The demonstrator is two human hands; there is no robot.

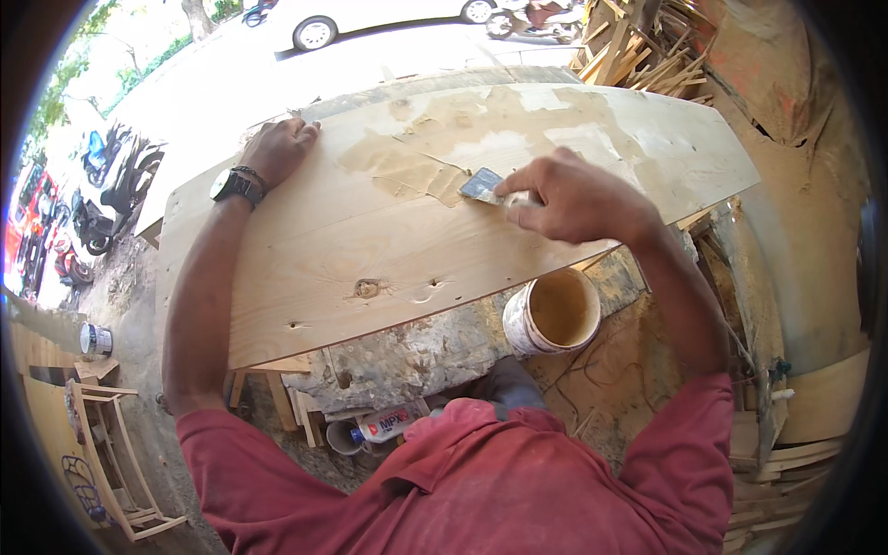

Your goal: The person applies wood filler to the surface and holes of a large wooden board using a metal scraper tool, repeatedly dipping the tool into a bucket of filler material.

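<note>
A wide pale wooden board [314, 250] lies before me, its far part smeared with tan filler [425, 171]. My right hand [578, 199] is closed round a putty knife [481, 185], index finger stretched toward its blade. The blade touches the board at the edge of a wet, ridged patch of filler. My left hand [280, 151] has its fingers curled over the board's far left edge, gripping it. Knots and small holes show in the bare wood nearer me. Below my right hand, a white bucket [552, 312] with tan paste inside stands by the near edge.
The board rests on a rough, stained bench [407, 356]. A plastic bottle [388, 423] and a cup [344, 437] are beneath it. Scrap wood [638, 55] is heaped at the far right. Motorbikes [116, 190], a white car [370, 20] and a small wooden frame [120, 462] stand around.
</note>
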